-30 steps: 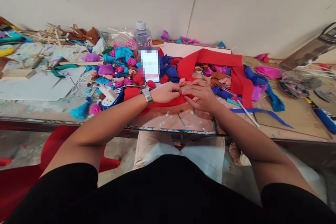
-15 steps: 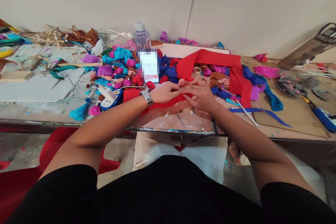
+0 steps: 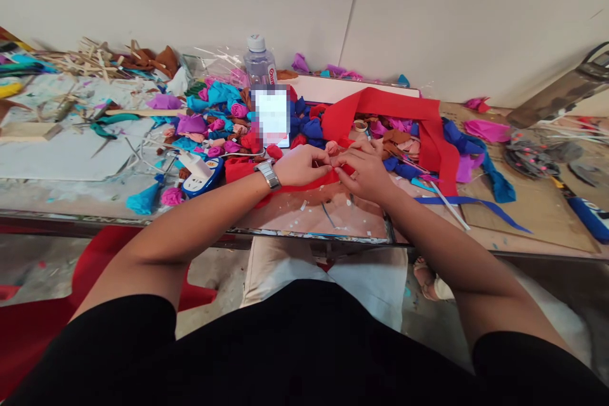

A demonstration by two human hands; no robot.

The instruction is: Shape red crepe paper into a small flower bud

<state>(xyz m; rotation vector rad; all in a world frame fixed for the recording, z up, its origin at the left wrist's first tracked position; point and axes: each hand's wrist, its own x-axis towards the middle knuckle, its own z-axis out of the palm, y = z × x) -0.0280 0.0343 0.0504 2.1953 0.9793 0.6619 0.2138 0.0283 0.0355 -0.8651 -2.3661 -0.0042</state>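
Near the desk's (image 3: 285,219) front edge I have a blue socket block (image 3: 209,179), then red paper (image 3: 304,190) reaching beneath my left hand (image 3: 301,166). Its fingers nearly meet those of my right hand (image 3: 364,169); from here I cannot tell whether either grasps anything.

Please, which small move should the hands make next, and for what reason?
I would perhaps bring the right hand slightly closer to the left hand, since their fingertips are already near each other over the red strip. Whether something is between them is too small to tell.
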